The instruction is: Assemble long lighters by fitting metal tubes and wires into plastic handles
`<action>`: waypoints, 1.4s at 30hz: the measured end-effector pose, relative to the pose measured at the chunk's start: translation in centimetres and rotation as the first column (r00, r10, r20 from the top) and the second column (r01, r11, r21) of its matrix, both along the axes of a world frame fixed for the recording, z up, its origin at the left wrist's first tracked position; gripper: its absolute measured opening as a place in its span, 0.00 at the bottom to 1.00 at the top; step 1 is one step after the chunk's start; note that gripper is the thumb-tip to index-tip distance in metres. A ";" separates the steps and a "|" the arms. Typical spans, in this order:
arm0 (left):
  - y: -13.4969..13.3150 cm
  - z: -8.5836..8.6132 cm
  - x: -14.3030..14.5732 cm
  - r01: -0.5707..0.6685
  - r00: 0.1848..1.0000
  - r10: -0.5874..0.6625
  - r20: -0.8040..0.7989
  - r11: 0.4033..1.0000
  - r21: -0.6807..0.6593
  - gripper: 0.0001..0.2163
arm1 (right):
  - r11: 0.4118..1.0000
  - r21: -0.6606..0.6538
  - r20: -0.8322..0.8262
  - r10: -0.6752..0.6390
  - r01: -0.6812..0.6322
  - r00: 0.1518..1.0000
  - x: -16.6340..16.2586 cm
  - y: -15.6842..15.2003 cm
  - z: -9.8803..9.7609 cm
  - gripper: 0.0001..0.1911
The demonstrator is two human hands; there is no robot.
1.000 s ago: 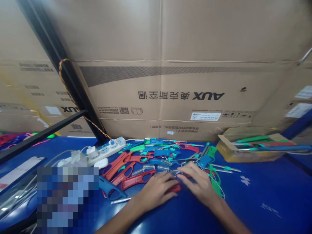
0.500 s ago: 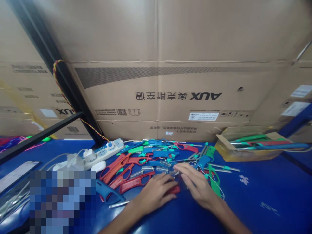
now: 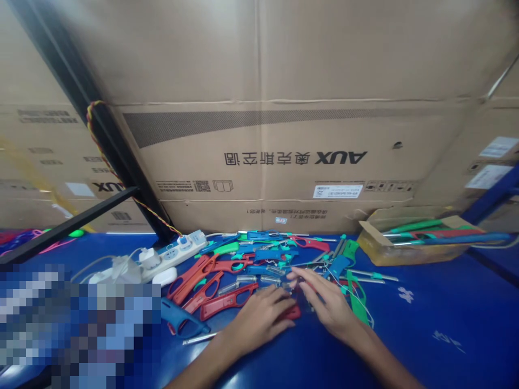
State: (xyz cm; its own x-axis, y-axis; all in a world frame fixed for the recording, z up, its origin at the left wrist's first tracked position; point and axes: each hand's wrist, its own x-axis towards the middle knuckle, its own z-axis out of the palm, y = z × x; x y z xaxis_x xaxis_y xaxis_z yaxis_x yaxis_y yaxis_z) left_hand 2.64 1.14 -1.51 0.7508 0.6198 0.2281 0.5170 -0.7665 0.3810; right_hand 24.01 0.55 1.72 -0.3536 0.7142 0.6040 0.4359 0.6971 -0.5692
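A heap of red, blue and green plastic handle shells (image 3: 243,265) with thin metal tubes lies on the blue table (image 3: 425,335). My left hand (image 3: 259,319) rests near the front of the heap, fingers curled down over a red handle piece (image 3: 292,312) and pressing it to the table. Just to its right, my right hand (image 3: 330,305) lies with fingers stretched forward and flat. Its fingertips touch small metal parts (image 3: 298,281) at the heap's middle. A green handle (image 3: 357,302) lies beside the right wrist.
A large AUX cardboard carton (image 3: 284,135) walls off the back. An open cardboard box (image 3: 409,243) with long green, red and blue tools sits at the right. A white power strip (image 3: 174,251) with plugs lies left, beside a slanted black post (image 3: 101,124).
My right hand's fingers have crept a little forward and left into the heap. My left hand stays on the red piece. The view has shifted slightly.
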 end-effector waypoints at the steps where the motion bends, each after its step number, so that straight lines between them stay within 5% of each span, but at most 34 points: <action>1: 0.0 0.0 0.0 0.003 1.000 -0.003 0.007 1.000 0.005 0.13 | 1.000 -0.006 -0.015 -0.015 0.015 1.000 0.0 0.0 -0.1 0.19; 6: 0.0 0.1 0.0 -0.008 1.000 0.008 0.003 1.000 0.025 0.14 | 0.997 0.076 -0.001 -0.003 0.004 1.000 0.0 0.0 0.3 0.10; 12: 0.1 -0.3 -0.1 -0.005 1.000 0.005 0.025 1.000 -0.006 0.15 | 0.999 0.023 -0.005 -0.044 0.044 0.999 -0.1 0.3 -0.1 0.21; 17: 0.1 0.1 0.0 -0.006 1.000 0.006 -0.002 1.000 -0.004 0.15 | 0.997 0.055 -0.053 -0.049 0.052 0.997 -0.1 0.4 -0.1 0.07; 24: -0.1 0.3 0.0 -0.017 0.999 0.017 -0.027 1.000 0.010 0.17 | 0.999 -0.011 -0.008 -0.035 0.035 0.999 -0.3 0.4 -0.8 0.25; 29: -0.1 -0.2 -0.1 -0.015 1.000 0.015 -0.022 1.000 0.018 0.16 | 0.999 0.040 -0.029 -0.024 0.025 0.999 -0.2 0.4 -0.7 0.13; 36: -0.1 -0.2 -0.1 -0.022 0.999 0.022 -0.027 1.000 -0.006 0.19 | 1.000 -0.012 0.029 -0.022 0.022 0.999 -0.2 0.3 -0.6 0.24; 42: -0.1 -0.1 0.0 -0.021 0.999 0.020 -0.028 0.999 -0.024 0.17 | 1.000 -0.003 0.013 -0.023 0.023 1.000 0.2 0.3 -0.5 0.16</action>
